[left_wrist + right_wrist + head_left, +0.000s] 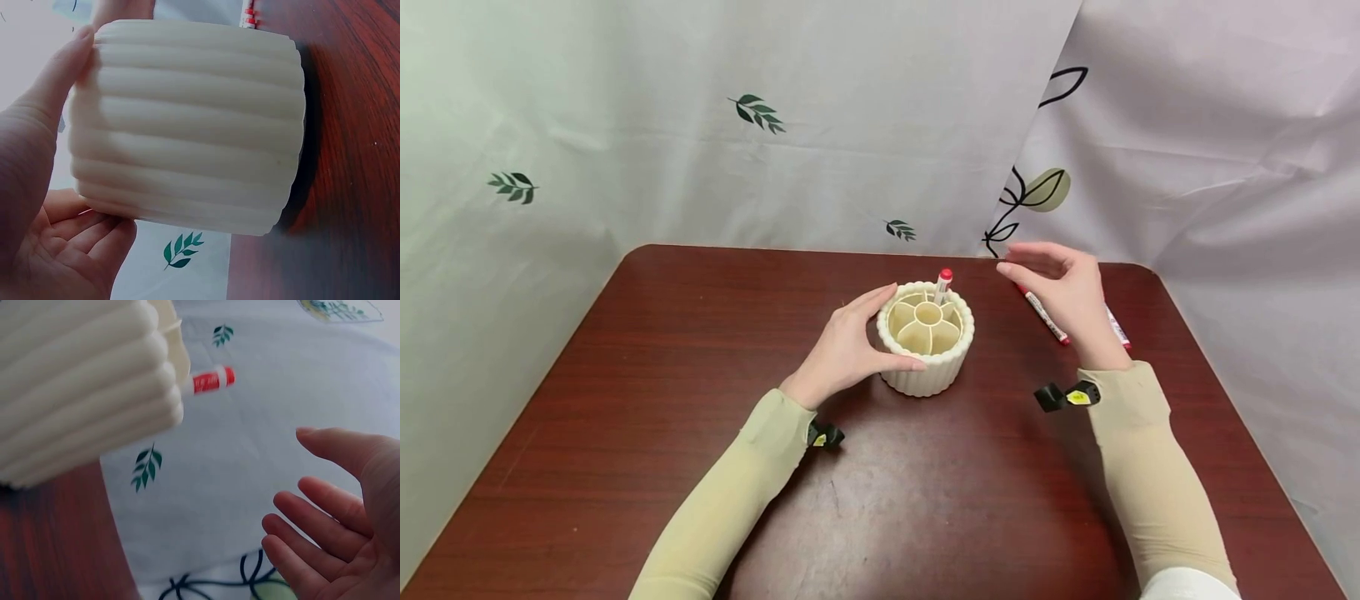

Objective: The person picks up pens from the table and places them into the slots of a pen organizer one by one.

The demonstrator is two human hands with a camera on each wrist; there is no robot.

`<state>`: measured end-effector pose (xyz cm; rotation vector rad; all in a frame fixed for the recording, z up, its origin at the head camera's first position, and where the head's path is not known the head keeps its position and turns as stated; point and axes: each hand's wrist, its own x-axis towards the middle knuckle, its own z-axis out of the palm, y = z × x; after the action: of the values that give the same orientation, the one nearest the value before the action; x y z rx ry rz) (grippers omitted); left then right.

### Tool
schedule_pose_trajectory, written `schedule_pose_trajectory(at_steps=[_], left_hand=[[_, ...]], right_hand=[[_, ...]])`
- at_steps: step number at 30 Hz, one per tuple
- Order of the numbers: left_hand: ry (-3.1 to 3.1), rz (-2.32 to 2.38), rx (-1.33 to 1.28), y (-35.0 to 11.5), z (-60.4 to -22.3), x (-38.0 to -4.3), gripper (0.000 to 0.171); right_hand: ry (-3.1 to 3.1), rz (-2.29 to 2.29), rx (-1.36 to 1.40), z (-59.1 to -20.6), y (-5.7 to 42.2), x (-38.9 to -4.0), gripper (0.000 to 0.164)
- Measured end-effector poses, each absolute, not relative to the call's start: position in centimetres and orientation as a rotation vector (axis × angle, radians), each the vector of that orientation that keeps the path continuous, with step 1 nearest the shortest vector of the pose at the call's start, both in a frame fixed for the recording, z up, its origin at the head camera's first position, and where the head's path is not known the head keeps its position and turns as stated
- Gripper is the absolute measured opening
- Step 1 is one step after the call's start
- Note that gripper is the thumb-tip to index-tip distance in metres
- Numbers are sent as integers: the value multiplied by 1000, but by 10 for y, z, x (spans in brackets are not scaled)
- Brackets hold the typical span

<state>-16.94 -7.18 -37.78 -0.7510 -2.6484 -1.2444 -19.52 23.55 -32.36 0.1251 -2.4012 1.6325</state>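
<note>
The pen holder (936,377), a cream ribbed cup, stands upright on the brown tabletop (700,358), slightly right of its middle and closer to the back edge than to the front edge. Inside, outer compartments surround a round centre compartment. The left hand (848,340) grips the holder from its left side: the thumb lies along the near side at the rim, and the fingers curve round the far side.

One upright marker (942,287) sits in a rear compartment, its red cap above the rim.

The right hand (1063,292) is spread, thumb apart from the loosely extended fingers, and holds nothing. It is positioned above the right rear part of the tabletop, near the left loose marker (1047,317). The right loose marker (1118,328), partly hidden by this hand, lies nearer the right edge.

A pale leaf-print cloth (842,150) hangs behind the back edge.
</note>
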Motion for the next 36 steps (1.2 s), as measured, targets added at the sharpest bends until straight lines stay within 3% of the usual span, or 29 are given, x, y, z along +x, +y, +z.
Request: schedule_pose_trajectory(at_steps=[27,36], left_hand=[[-2605,-1251,-749,-81,-375,-154,95],[-2599,-1262,-760,-82,-376,-160,109]], right_hand=[[-2738,1137,-118,-388,319,-186,52],[-2787,1102,-98,-402,328,-188,50]])
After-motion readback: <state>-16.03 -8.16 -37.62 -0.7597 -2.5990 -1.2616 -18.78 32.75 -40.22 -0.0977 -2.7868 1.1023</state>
